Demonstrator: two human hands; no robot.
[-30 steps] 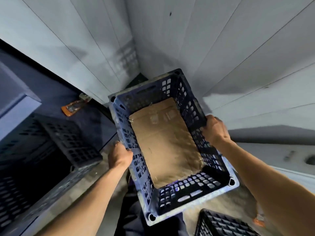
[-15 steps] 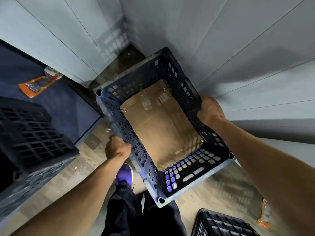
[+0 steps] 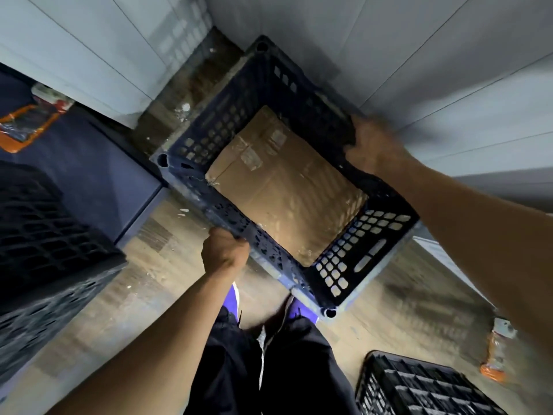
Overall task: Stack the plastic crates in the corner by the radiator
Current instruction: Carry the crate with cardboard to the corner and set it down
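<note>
Cardboard sheet [image 3: 284, 190] lines the dark blue perforated plastic crate [image 3: 353, 259] at frame centre; my left hand [image 3: 223, 250] and right hand [image 3: 374, 148] clamp its rims. Black crates sit left [image 3: 45, 235] and lower right [image 3: 419, 387].

Both hands are curled into fists, left [image 3: 225, 252] low and near, right [image 3: 372, 146] farther out, forearms extended.

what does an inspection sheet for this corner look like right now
surface: wood-look floor, pale debris specks
job's things: blue crate carried toward the corner, cardboard sheet inside; black crate at left, another black crate lower right
clutter: orange packet at left; orange item on floor at right
grips: left hand and right hand on opposite rims
cables: nothing seen
surroundings: white panelled walls
</note>
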